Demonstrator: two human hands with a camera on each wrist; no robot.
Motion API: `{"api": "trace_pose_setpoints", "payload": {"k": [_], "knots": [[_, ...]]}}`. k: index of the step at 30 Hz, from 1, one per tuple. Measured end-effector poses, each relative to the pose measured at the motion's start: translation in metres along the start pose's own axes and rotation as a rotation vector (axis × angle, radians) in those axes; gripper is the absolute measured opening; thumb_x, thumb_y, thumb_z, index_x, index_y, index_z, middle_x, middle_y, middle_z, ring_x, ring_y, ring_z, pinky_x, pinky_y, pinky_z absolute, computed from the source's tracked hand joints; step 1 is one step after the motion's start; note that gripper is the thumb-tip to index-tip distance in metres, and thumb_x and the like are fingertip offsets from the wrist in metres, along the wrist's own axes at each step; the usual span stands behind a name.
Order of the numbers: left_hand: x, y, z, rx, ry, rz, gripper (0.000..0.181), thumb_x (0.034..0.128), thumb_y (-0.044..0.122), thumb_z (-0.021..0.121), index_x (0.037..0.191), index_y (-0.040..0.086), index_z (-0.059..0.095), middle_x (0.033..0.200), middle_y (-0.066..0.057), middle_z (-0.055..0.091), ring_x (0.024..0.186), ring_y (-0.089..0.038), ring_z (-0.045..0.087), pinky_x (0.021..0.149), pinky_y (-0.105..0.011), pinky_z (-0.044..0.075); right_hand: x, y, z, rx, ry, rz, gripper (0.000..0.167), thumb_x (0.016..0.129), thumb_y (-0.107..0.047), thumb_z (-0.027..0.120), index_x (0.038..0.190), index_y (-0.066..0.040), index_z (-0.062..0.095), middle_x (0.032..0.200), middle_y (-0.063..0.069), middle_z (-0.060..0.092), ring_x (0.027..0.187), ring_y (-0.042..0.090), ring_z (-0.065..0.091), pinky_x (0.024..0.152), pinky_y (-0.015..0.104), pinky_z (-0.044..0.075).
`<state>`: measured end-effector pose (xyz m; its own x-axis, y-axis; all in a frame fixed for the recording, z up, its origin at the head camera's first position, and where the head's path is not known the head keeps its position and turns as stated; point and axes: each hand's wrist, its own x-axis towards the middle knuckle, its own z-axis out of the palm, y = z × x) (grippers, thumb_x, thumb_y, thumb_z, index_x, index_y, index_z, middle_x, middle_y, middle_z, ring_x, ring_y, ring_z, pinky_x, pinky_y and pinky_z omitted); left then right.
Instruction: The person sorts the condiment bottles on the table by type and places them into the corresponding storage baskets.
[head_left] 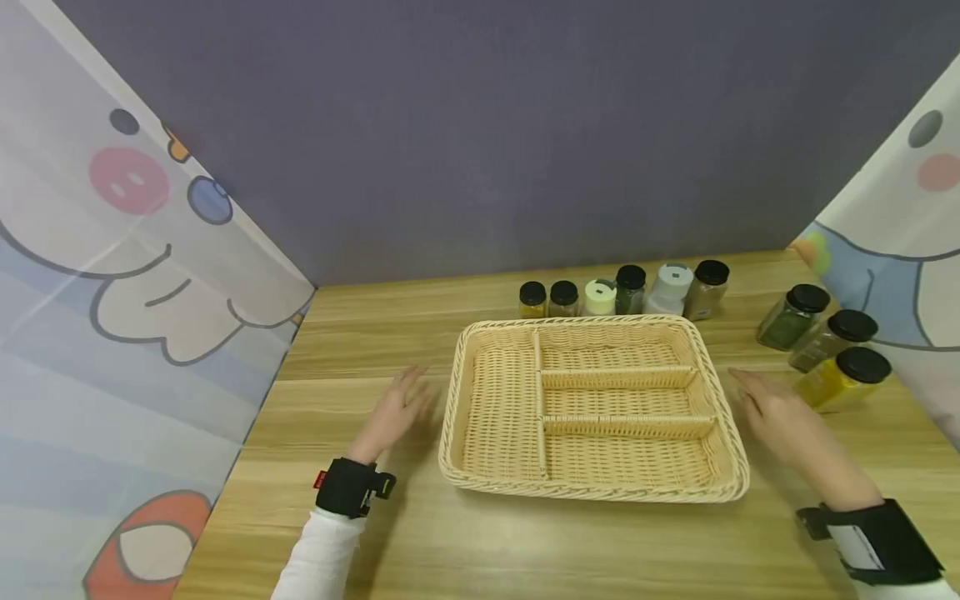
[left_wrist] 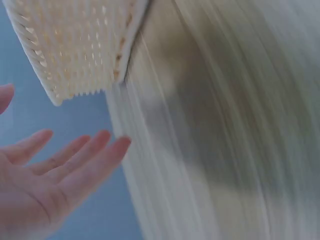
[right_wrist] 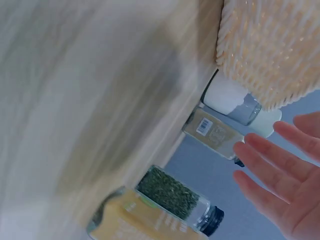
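Observation:
A woven cream basket with dividers sits on the table, one long compartment at its left and three at its right. My left hand is off the basket's left side, fingers extended and holding nothing. The left wrist view shows that hand apart from the basket wall. To the basket's right is my right hand, also with nothing in it. In the right wrist view the fingers of this hand are spread near the basket, with spice jars beyond them.
Behind the basket stands a row of several spice jars, some black-capped, others pale-capped. Three black-capped jars, one with green herbs, one brownish and one yellow, stand at the right. A grey wall borders the table's back.

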<state>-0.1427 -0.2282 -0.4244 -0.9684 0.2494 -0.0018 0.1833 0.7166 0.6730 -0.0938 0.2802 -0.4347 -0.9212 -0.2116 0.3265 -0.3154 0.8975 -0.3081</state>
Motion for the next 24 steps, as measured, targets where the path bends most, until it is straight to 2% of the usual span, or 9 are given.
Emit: {"api": "trace_pose_setpoints", "payload": {"k": [4, 7, 12, 14, 19, 22, 24], "knots": [[0.012, 0.005, -0.004, -0.34, -0.128, -0.082, 0.058, 0.0911, 0.032, 0.047, 0.137, 0.004, 0.027, 0.135, -0.025, 0.031, 0.116, -0.042, 0.039, 0.09, -0.053, 0.039, 0.0, -0.002, -0.01, -0.024, 0.048, -0.017, 0.028, 0.083, 0.0, 0.054, 0.11, 0.007, 0.053, 0.1, 0.032, 0.055, 0.084, 0.046, 0.053, 0.064, 0.057, 0.043], [0.02, 0.003, -0.005, -0.502, -0.218, -0.143, 0.057, 0.0921, 0.025, 0.047, 0.138, 0.003, 0.023, 0.133, -0.029, 0.031, 0.112, -0.044, 0.041, 0.085, -0.053, 0.043, 0.001, -0.003, -0.016, -0.043, 0.118, -0.07, 0.024, 0.081, -0.001, 0.056, 0.105, 0.005, 0.056, 0.095, 0.028, 0.059, 0.08, 0.043, 0.056, 0.06, 0.055, 0.045], [0.029, -0.003, -0.003, -0.545, -0.31, -0.19, 0.055, 0.0936, 0.025, 0.043, 0.139, 0.005, 0.02, 0.133, -0.025, 0.033, 0.113, -0.041, 0.043, 0.087, -0.051, 0.042, 0.003, 0.001, -0.022, -0.089, 0.206, -0.157, 0.018, 0.083, -0.004, 0.054, 0.098, 0.006, 0.059, 0.088, 0.026, 0.061, 0.072, 0.04, 0.057, 0.053, 0.052, 0.046], [0.031, -0.006, -0.001, -0.564, -0.346, -0.189, 0.056, 0.0938, 0.028, 0.042, 0.139, 0.005, 0.019, 0.133, -0.024, 0.035, 0.113, -0.039, 0.043, 0.088, -0.051, 0.042, 0.004, 0.006, -0.025, -0.104, 0.244, -0.192, 0.02, 0.088, -0.01, 0.049, 0.096, 0.006, 0.059, 0.082, 0.024, 0.061, 0.065, 0.038, 0.057, 0.047, 0.05, 0.044], [0.037, -0.01, 0.004, -0.636, -0.395, -0.211, 0.053, 0.0933, 0.032, 0.042, 0.139, 0.011, 0.022, 0.129, -0.019, 0.043, 0.113, -0.034, 0.046, 0.088, -0.048, 0.043, 0.007, 0.024, -0.029, -0.156, 0.293, -0.214, 0.037, 0.095, -0.023, 0.036, 0.09, 0.006, 0.059, 0.065, 0.015, 0.053, 0.051, 0.028, 0.049, 0.037, 0.039, 0.036], [0.039, -0.012, 0.008, -0.691, -0.408, -0.231, 0.052, 0.0933, 0.031, 0.042, 0.138, 0.013, 0.023, 0.128, -0.019, 0.045, 0.113, -0.033, 0.047, 0.088, -0.048, 0.043, 0.009, 0.029, -0.036, -0.198, 0.289, -0.219, 0.05, 0.096, -0.031, 0.028, 0.087, 0.008, 0.058, 0.064, 0.016, 0.054, 0.051, 0.028, 0.049, 0.038, 0.039, 0.038], [0.04, -0.013, 0.01, -0.719, -0.416, -0.237, 0.052, 0.0936, 0.03, 0.042, 0.139, 0.013, 0.022, 0.128, -0.019, 0.044, 0.113, -0.034, 0.046, 0.088, -0.049, 0.042, 0.011, 0.023, -0.047, -0.204, 0.266, -0.229, 0.059, 0.097, -0.035, 0.021, 0.087, 0.01, 0.058, 0.068, 0.02, 0.056, 0.054, 0.032, 0.052, 0.041, 0.044, 0.042]]}}
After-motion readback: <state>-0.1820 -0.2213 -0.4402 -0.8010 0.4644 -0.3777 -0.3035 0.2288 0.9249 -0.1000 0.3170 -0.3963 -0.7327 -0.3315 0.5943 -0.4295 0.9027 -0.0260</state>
